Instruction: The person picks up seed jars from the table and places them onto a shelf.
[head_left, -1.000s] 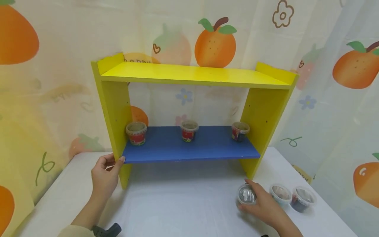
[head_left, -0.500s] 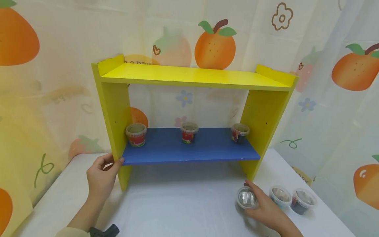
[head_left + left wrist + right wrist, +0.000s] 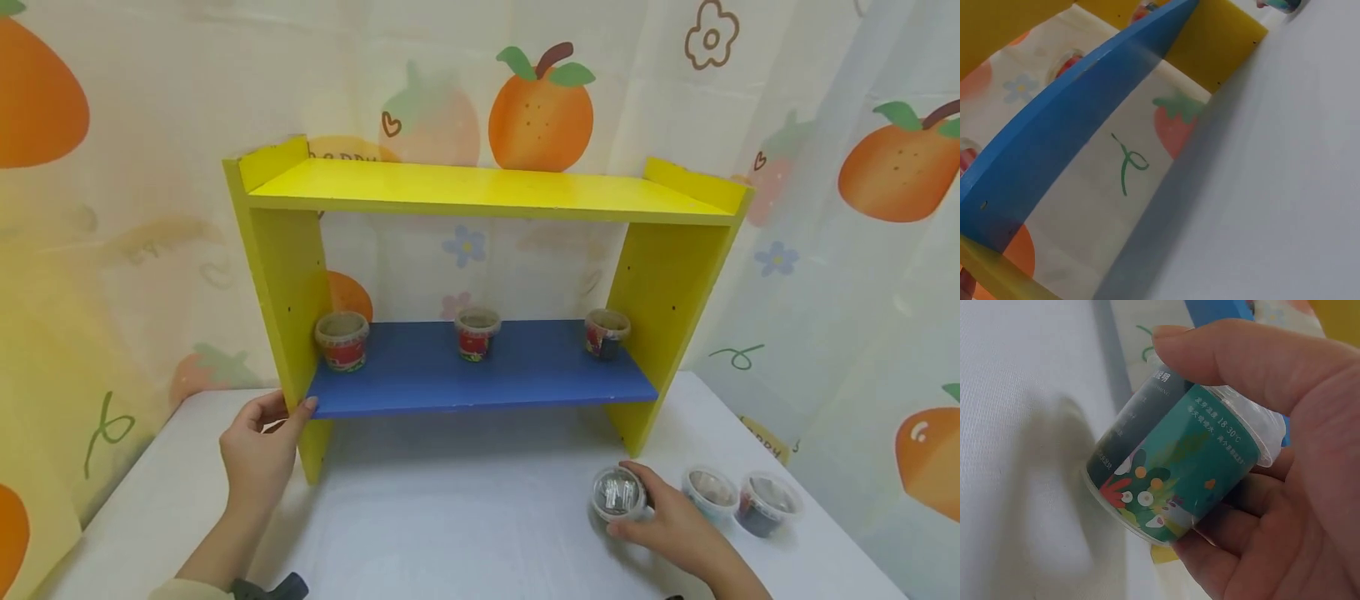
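My right hand grips a small clear plastic cup by its sides, thumb opposite the fingers. In the right wrist view the cup shows a green and dark printed label, and its shadow falls on the white cloth. My left hand pinches the lower left side of the yellow shelf, thumb at the front edge by the blue board. Three lidded cups stand on that board: a left cup, a middle cup and a right cup.
Two more cups, one pale and one dark, stand on the white table right of my right hand. A fruit-printed curtain hangs behind the shelf. The yellow top board spans above the blue one.
The gripped cup has shifted slightly to the left with my right hand. My left hand keeps its hold on the shelf side. The cups on the board stay in place.
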`<move>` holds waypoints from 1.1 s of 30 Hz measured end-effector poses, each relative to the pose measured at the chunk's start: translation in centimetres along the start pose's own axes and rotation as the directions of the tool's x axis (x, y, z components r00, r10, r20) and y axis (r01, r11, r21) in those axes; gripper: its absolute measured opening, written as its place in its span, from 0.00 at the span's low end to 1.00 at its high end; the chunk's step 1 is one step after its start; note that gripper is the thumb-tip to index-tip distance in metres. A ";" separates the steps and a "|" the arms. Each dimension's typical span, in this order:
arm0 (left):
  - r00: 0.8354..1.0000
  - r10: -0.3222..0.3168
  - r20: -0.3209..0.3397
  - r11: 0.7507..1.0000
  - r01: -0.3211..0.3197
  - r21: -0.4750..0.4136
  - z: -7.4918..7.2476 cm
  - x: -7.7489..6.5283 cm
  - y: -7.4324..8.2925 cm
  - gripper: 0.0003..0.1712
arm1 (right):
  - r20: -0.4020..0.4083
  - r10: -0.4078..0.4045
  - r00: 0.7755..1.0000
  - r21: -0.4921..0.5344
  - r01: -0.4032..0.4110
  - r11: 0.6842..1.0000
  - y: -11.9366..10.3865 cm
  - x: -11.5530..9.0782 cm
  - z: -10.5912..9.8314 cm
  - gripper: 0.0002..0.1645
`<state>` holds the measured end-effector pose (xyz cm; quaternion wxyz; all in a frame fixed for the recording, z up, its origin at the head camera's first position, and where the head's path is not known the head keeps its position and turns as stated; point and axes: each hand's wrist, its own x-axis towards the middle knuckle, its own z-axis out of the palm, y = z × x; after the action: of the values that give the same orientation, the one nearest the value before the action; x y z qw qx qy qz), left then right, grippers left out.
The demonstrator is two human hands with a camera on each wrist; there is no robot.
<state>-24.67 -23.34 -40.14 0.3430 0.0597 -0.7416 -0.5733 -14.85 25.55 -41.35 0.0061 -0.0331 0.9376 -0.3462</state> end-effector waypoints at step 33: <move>0.996 0.088 -0.004 0.996 -0.088 0.009 -0.1 -0.3 -0.1 0.17 | -0.244 0.079 0.966 0.202 -0.029 0.979 -4.5 -0.1 -4.2 0.43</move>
<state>-24.43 -23.28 -40.37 0.3693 0.0299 -0.7452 -0.5544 -14.64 24.86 -35.23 -0.0997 0.0376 0.8925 -0.4384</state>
